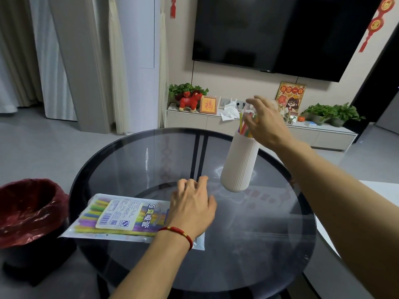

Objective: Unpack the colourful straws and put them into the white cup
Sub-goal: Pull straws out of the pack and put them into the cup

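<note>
A tall ribbed white cup [238, 167] stands on the round glass table [248, 244] at the back right. Several colourful straws [245, 126] stick out of its top. My right hand [264, 124] hovers over the cup's mouth, fingers curled around the straw tops; whether it grips them I cannot tell. A clear plastic pack of colourful straws [121, 219] lies flat at the table's left front, with straws still inside. My left hand [193, 205] rests on the pack's right end, fingers spread.
A bin lined with a dark red bag [28, 210] stands left of the table. Behind the table runs a low white cabinet [190, 120] with plants, a red toy and frames, under a wall-mounted television [280, 33].
</note>
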The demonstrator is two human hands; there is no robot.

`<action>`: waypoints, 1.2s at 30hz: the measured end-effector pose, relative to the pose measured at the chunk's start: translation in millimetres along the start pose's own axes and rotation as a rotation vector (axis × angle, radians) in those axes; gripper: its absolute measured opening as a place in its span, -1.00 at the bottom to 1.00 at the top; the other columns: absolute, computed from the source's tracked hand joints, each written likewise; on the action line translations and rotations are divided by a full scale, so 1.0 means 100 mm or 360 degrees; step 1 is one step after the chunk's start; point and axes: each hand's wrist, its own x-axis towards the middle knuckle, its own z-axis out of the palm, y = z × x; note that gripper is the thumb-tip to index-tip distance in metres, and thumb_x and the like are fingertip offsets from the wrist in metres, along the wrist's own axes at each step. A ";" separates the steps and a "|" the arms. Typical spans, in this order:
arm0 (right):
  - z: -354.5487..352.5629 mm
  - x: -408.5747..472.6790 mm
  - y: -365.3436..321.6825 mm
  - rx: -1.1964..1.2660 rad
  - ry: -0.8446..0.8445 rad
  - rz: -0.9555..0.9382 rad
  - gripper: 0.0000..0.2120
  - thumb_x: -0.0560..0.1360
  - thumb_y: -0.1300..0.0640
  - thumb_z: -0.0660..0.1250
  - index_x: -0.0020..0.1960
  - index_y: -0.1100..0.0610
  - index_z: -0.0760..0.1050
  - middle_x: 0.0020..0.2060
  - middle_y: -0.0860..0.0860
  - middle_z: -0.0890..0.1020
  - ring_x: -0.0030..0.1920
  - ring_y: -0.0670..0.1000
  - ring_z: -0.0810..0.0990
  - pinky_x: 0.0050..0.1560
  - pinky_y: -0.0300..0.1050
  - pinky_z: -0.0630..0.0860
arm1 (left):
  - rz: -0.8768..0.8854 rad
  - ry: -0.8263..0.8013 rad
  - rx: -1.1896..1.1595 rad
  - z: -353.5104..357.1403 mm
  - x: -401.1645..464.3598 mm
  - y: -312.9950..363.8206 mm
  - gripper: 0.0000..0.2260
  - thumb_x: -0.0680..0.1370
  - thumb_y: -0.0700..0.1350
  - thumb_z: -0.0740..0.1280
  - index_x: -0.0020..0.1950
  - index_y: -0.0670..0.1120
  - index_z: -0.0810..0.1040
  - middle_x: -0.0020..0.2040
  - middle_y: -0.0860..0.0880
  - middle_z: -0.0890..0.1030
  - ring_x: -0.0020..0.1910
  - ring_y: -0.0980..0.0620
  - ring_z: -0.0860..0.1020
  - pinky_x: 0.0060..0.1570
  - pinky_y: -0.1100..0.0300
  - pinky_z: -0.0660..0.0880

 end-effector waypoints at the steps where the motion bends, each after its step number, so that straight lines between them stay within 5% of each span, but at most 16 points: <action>1: 0.01 0.02 0.01 -0.0055 -0.0042 -0.0040 -0.51 0.70 -0.01 0.23 0.58 0.15 0.35 0.60 0.19 0.33 0.60 0.23 0.27 0.58 0.25 0.17 | 0.0002 0.0001 0.0002 0.00 0.00 -0.01 -0.62 0.61 0.05 0.14 0.41 0.02 0.26 0.21 -0.06 0.49 0.27 -0.07 0.31 0.19 0.00 0.40; 4: -0.02 0.04 0.02 -0.0193 -0.0112 -0.0151 -0.51 0.67 0.00 0.30 0.55 0.13 0.40 0.57 0.18 0.40 0.56 0.22 0.34 0.56 0.24 0.21 | 0.0015 -0.0045 0.0011 -0.01 0.01 -0.06 -0.60 0.59 0.06 0.16 0.41 0.02 0.29 0.23 -0.06 0.48 0.30 -0.07 0.30 0.21 0.00 0.38; 9: -0.08 -0.20 -0.16 0.0081 0.0460 -0.0303 -0.72 0.62 0.12 0.30 0.27 0.14 0.63 0.32 0.12 0.65 0.33 0.04 0.52 0.31 -0.04 0.35 | 0.0127 -0.0228 0.0158 -0.06 0.00 -0.19 -0.56 0.55 0.10 0.24 0.41 0.03 0.35 0.33 -0.05 0.43 0.34 -0.07 0.32 0.28 -0.01 0.34; 14: 0.32 -0.97 -0.24 0.0875 -0.0049 0.0104 -0.78 0.63 0.15 0.30 0.10 0.08 0.73 0.02 -0.11 0.69 0.01 -0.20 0.60 -0.05 -0.33 0.46 | 0.0328 -0.0804 0.0377 -0.09 -0.07 -0.40 -0.01 0.28 0.41 0.38 0.58 0.10 0.06 0.59 -0.07 0.08 0.57 -0.10 -0.06 0.52 -0.23 -0.11; 17: 0.76 -1.46 -0.15 0.1110 -0.0415 0.0505 -0.83 0.64 0.11 0.32 0.03 -0.01 0.70 -0.03 -0.14 0.71 -0.02 -0.15 0.63 -0.08 -0.29 0.50 | 0.0283 -0.1072 0.0529 -0.09 -0.08 -0.58 0.19 0.25 0.36 0.47 0.60 0.03 -0.21 0.61 -0.10 -0.03 0.59 -0.09 -0.13 0.51 -0.24 -0.23; 21: 1.20 -1.89 -0.09 0.1400 -0.0666 0.0838 -0.88 0.66 0.12 0.30 0.05 0.09 0.62 -0.09 0.06 0.69 -0.18 -0.02 0.64 -0.15 -0.05 0.61 | 0.0321 -0.0941 0.0609 -0.08 -0.08 -0.61 0.09 0.25 0.22 0.48 0.59 -0.06 -0.05 0.37 -0.03 0.26 0.42 -0.09 0.24 0.50 -0.26 -0.06; 24: 1.28 -1.96 -0.07 0.1556 -0.0710 0.0929 -0.82 0.69 0.06 0.24 0.09 0.13 0.57 -0.06 0.11 0.63 -0.35 0.02 0.66 -0.40 -0.09 0.55 | 0.0439 -0.0713 0.0744 -0.08 -0.10 -0.55 -0.14 0.22 0.15 0.46 0.45 0.00 0.22 0.09 0.04 0.25 0.15 -0.07 0.39 0.46 -0.20 0.10; 26: 1.28 -1.97 -0.10 0.1739 -0.0782 0.1013 -0.75 0.72 0.03 0.18 0.12 0.17 0.54 -0.05 0.17 0.60 -0.42 0.09 0.65 -0.49 -0.11 0.49 | 0.0501 -0.0583 0.0744 -0.09 -0.12 -0.47 -0.29 0.26 0.01 0.45 0.37 0.03 0.26 0.04 0.04 0.24 0.05 -0.06 0.44 0.26 -0.13 0.34; 29: 1.25 -1.99 -0.16 0.1895 -0.0912 0.1047 -0.63 0.73 0.00 0.08 0.13 0.20 0.58 -0.08 0.27 0.68 -0.41 0.15 0.66 -0.44 -0.09 0.57 | 0.0670 -0.0371 0.0920 -0.13 -0.13 -0.31 -0.29 0.27 -0.16 0.44 0.37 0.03 0.24 0.08 -0.01 0.28 0.02 -0.08 0.44 0.00 -0.06 0.37; 33: 1.21 -1.97 -0.21 0.1996 -0.0990 0.1047 -0.61 0.71 0.04 0.10 0.10 0.19 0.68 -0.04 0.33 0.72 -0.34 0.14 0.68 -0.31 -0.08 0.65 | 0.0795 -0.0166 0.1272 -0.19 -0.11 -0.18 0.03 0.23 -0.19 0.56 0.54 0.03 0.04 0.28 -0.10 0.27 0.19 -0.14 0.34 0.24 -0.24 0.24; 36: 1.19 -1.97 -0.19 0.2095 -0.1015 0.1061 -0.62 0.72 0.04 0.14 0.13 0.24 0.67 -0.14 0.28 0.73 -0.33 0.12 0.67 -0.30 -0.10 0.64 | 0.0790 -0.0169 0.1357 -0.18 -0.12 -0.19 0.05 0.25 -0.20 0.55 0.56 0.05 -0.03 0.35 -0.11 0.25 0.25 -0.14 0.31 0.29 -0.27 0.16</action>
